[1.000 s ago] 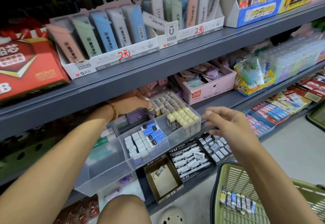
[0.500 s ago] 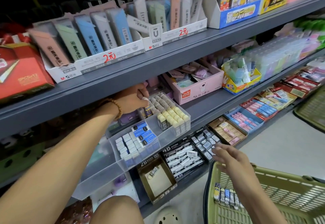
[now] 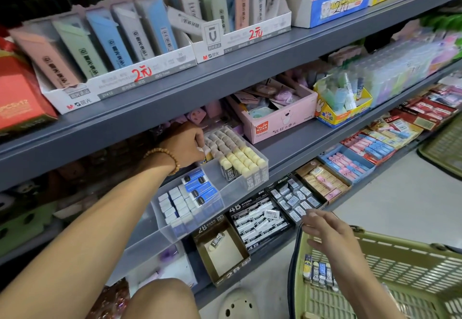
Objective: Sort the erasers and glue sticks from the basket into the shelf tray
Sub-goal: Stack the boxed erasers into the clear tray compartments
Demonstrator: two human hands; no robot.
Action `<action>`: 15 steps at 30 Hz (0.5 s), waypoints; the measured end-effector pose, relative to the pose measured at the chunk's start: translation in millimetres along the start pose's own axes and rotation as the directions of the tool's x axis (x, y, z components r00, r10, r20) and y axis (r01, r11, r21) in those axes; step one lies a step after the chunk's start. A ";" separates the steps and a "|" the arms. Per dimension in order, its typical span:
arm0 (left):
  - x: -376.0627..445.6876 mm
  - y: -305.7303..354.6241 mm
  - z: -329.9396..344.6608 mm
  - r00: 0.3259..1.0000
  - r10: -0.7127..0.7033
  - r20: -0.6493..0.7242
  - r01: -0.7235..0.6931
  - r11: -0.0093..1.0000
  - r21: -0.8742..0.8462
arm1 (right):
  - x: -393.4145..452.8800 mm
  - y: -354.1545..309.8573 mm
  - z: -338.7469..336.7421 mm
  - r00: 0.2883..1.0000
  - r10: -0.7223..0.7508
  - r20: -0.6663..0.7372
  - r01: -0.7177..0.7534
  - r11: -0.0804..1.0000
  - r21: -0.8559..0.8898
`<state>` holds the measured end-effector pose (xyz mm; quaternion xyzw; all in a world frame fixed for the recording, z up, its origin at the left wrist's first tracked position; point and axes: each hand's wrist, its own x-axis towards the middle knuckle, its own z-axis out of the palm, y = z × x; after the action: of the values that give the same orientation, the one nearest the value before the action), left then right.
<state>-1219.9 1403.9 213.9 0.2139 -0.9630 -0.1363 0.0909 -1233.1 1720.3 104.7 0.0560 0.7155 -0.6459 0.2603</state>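
Since a second ago the right hand (image 3: 327,231) has dropped from in front of the shelf tray (image 3: 212,193) to the far left corner of the green basket (image 3: 400,268), where it hovers with fingers loosely spread and holding nothing. The left hand (image 3: 186,144) has stayed at the far end of the tray's right compartment, fingers curled down around a small eraser (image 3: 207,154) that it pinches at the left edge of the rows; a beaded bracelet (image 3: 165,157) sits on that wrist. The view has also swung a little to the right, so more of the basket shows. The clear tray juts out from the middle shelf: its right compartment holds upright cream-topped 2B erasers (image 3: 240,161), the middle one holds blue-and-white erasers (image 3: 187,198), and the left one is hard to read through the plastic. A short row of sleeved erasers (image 3: 318,272) lies on the basket floor, near its left wall. The grey metal shelf (image 3: 225,76) above carries white display boxes of pastel cases (image 3: 120,41) marked with red price writing. To the right of the tray stand a pink carton (image 3: 275,121) and a yellow box of small bottles (image 3: 342,103). Below, black 4B eraser boxes (image 3: 260,221) and a brown 2B box (image 3: 222,251) line the lower shelf over a pale floor.
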 end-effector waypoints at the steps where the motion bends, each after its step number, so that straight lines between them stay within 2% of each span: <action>1: 0.7 -1.1 2.1 1.000 -0.020 -0.003 0.020 1.000 -0.006 | 0.5 1.8 0.5 1.000 0.004 -0.001 -0.004 1.000 -0.004; 11: -7.9 -7.7 5.4 0.991 -0.134 0.030 0.137 0.974 -0.181 | -0.8 7.6 -8.3 0.999 0.005 -0.032 -0.005 1.000 0.005; 15: -34.6 7.1 -11.6 0.984 -0.177 -0.022 0.165 0.950 -0.266 | -7.5 4.7 -17.5 0.999 -0.030 -0.037 0.030 1.000 0.010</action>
<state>-1189.0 1422.6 223.0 0.2857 -0.9118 -0.2655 0.1284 -1230.0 1739.7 104.4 0.0588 0.7175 -0.6523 0.2369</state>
